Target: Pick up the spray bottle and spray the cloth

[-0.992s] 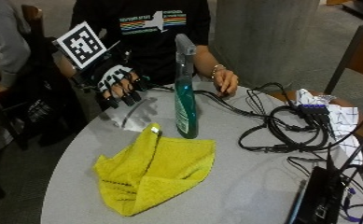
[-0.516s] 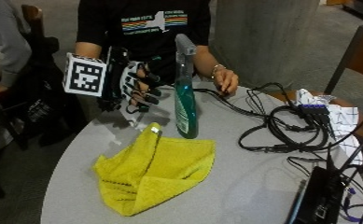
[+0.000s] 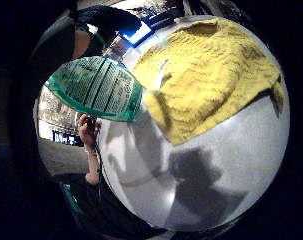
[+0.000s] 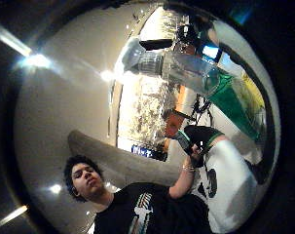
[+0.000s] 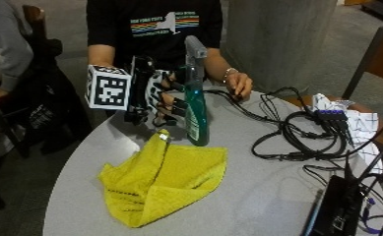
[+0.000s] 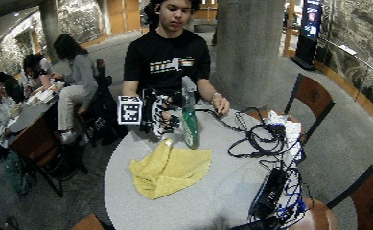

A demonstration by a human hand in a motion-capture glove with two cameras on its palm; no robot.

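Observation:
A spray bottle point(image 5: 195, 105) of green liquid with a grey trigger head stands upright on the round grey table point(image 5: 263, 187). Just in front of it lies a crumpled yellow cloth point(image 5: 161, 179). My gloved right hand point(image 5: 161, 96) hovers above the table right beside the bottle's neck, palm turned to it, fingers loosely curled and holding nothing. The little finger side palm view shows the bottle's label point(image 3: 98, 90) close by and the cloth point(image 3: 211, 75) on the table. In the thumb side palm view the whole bottle point(image 4: 195, 73) shows. The wide view shows the bottle point(image 6: 190, 120) and the hand point(image 6: 160, 115).
The person's bare left hand point(image 5: 238, 83) rests on the table behind the bottle, on a black cable. A tangle of cables point(image 5: 302, 132), a black device point(image 5: 338, 206) and white paper point(image 5: 355, 118) fill the table's right side. A chair point(image 5: 374, 54) stands at the right.
My right hand has moved right, close up to the bottle's neck, and turned its palm toward it. Bottle and cloth have stayed put.

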